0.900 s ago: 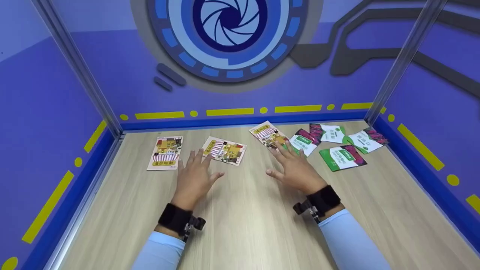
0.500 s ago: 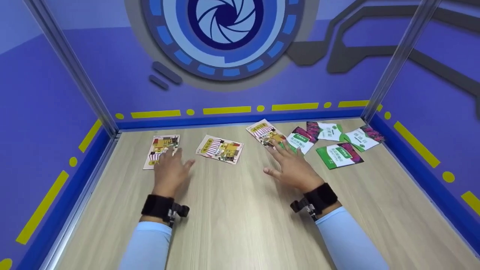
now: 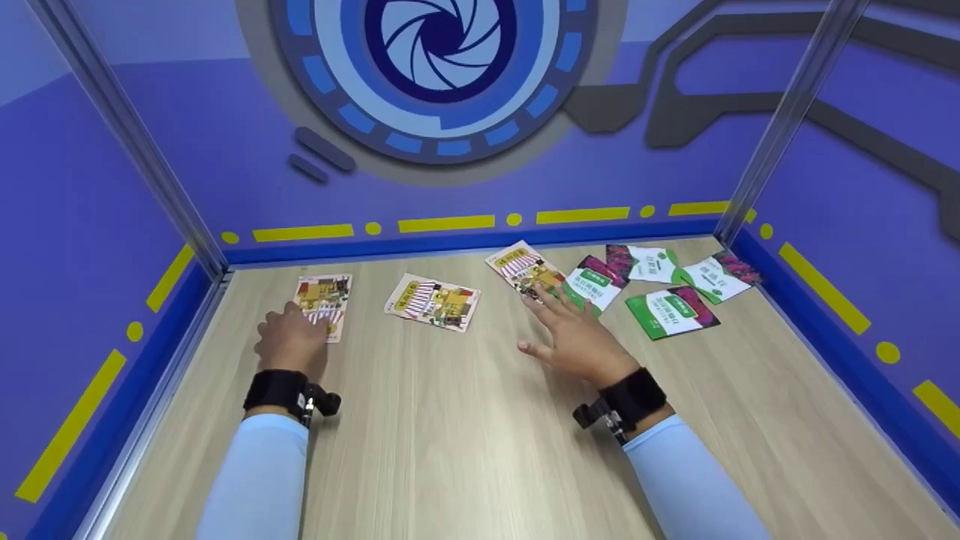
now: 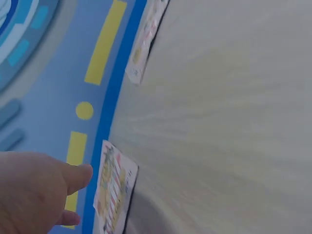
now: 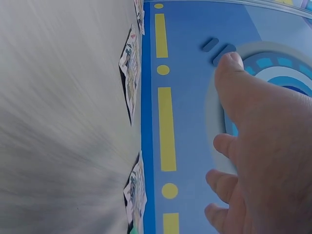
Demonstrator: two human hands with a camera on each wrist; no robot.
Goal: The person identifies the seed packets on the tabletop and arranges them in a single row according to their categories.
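Note:
My left hand (image 3: 291, 341) hovers low over the lower left part of a pink packet (image 3: 336, 289) printed with a striped awning. Its fingers are loosely bent; the left wrist view shows the thumb (image 4: 78, 178) apart from that packet (image 4: 117, 190). A second pink packet (image 3: 435, 301) lies to the right of it. My right hand (image 3: 583, 341) is spread, its fingertips in front of a third pink packet (image 3: 525, 266) and a green-and-white flower seed packet (image 3: 596, 281). Whether those fingertips touch them I cannot tell. In the right wrist view nothing is in this hand.
More flower seed packets lie at the back right, one green-edged (image 3: 675, 311), two others (image 3: 649, 264) overlapping near the corner. Purple-blue panels (image 3: 442, 195) with metal posts enclose the wooden table (image 3: 450, 420) at the back and sides.
My left hand has moved left from beside the middle pink packet to over the leftmost one, its fingers bending. The right hand has stayed nearly still. The head view has shifted slightly.

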